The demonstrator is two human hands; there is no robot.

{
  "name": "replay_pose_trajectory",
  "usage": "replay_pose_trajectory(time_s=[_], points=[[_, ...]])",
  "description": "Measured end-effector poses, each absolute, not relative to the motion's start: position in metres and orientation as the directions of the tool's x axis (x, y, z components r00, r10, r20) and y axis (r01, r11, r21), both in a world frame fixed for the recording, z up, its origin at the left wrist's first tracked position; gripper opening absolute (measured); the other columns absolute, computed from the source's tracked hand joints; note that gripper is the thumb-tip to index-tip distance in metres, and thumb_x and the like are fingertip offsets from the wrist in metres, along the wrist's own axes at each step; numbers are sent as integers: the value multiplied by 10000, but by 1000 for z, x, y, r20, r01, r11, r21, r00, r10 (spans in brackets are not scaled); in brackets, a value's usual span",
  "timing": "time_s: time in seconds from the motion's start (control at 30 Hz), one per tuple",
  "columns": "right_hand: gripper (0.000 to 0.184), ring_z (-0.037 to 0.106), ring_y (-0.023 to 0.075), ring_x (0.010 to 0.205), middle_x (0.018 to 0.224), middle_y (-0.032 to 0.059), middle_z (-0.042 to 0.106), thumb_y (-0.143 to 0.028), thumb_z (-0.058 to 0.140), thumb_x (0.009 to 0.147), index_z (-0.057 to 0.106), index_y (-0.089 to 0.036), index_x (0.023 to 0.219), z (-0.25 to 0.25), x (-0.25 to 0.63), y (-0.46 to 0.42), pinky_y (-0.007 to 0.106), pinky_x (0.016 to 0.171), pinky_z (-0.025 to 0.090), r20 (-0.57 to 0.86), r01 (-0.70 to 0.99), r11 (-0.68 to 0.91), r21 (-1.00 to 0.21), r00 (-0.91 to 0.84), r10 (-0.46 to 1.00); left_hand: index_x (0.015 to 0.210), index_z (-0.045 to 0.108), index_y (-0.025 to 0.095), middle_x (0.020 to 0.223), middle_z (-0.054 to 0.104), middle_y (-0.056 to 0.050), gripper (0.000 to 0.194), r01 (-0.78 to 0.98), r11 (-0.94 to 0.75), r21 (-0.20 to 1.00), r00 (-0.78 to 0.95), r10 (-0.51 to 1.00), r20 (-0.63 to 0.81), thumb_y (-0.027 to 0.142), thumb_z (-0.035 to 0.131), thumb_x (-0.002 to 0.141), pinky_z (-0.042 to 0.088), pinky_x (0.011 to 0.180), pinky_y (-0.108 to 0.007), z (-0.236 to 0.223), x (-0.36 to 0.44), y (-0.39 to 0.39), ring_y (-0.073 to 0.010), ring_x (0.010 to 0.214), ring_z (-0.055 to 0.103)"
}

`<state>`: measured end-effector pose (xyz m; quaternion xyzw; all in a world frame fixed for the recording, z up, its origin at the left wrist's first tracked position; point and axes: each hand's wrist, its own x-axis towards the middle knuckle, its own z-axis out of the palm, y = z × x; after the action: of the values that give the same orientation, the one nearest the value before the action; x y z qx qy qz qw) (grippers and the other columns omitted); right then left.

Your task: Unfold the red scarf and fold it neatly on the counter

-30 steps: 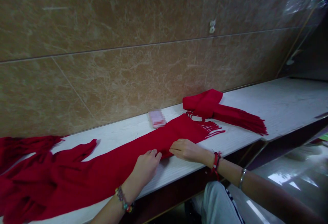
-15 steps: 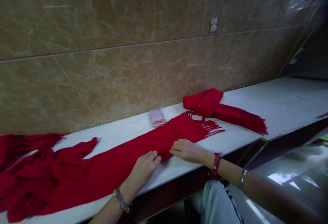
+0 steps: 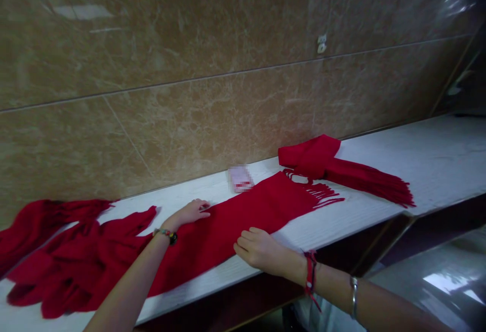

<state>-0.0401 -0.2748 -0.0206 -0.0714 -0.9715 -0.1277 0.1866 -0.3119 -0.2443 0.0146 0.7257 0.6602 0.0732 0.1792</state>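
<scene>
A long red scarf with a fringed right end lies along the white surface, flat in the middle and bunched up at the left. At its far edge is my left hand, thumb and fingers apart, touching the cloth. My right hand is at the near edge with its fingers curled closed on the scarf's border; the fingertips are partly hidden. Beaded and red bracelets circle my wrists.
Behind the fringe lies a folded red scarf, its tassels pointing right. A small pale pink pack, blurred out, sits near the brown marble wall. The white shelf runs on to the right and has a dark front below its edge.
My left hand has moved from the scarf's near edge across to its far edge. My right hand has shifted slightly left and nearer along the near edge. The view has tilted slightly.
</scene>
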Motion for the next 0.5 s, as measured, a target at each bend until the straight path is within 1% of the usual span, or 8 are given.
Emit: replay_pose_trajectory(time_s=[0.07,0.13,0.2,0.27,0.4,0.5], points=[[60,446,170,716,755,33,543,-111,479,835,535,-127,847,-24,-55,-283,297,588,311,395,181,960,214,-915,85,946,587,144,815,612,-28,376,926,-2,377,96,969,-230,393,531,670,415,718,-280,14,-323,-239,-176,751,533],[50,444,172,707,743,34,537,-107,486,828,530,-128,819,-27,-68,-289,299,576,307,408,186,961,207,-909,88,860,606,140,685,582,2,367,918,10,396,105,958,-266,433,538,650,396,631,-257,14,-328,-236,-152,648,502],[43,443,175,695,726,33,532,-106,501,816,526,-131,793,-30,-79,-292,299,566,307,416,198,959,201,-904,100,763,609,142,631,555,14,365,903,19,430,118,950,-289,477,536,638,369,595,-243,15,-328,-234,-138,614,475],[38,446,176,687,717,31,530,-106,515,806,524,-133,780,-32,-85,-294,300,562,312,425,214,957,198,-898,113,735,604,142,641,557,12,380,877,29,481,134,945,-300,501,529,635,353,579,-236,14,-328,-231,-133,615,469],[33,459,175,686,733,32,539,-97,526,796,524,-130,795,-31,-85,-296,296,555,325,431,257,945,201,-890,150,877,601,134,679,578,3,440,804,67,591,145,941,-304,466,586,589,340,547,-232,11,-327,-223,-135,611,484],[46,469,169,687,765,34,545,-96,522,800,523,-129,832,-27,-80,-297,286,539,330,432,282,939,195,-884,176,991,564,131,715,593,-3,507,738,76,671,163,944,-286,427,612,581,360,569,-232,13,-327,-217,-136,633,513]])
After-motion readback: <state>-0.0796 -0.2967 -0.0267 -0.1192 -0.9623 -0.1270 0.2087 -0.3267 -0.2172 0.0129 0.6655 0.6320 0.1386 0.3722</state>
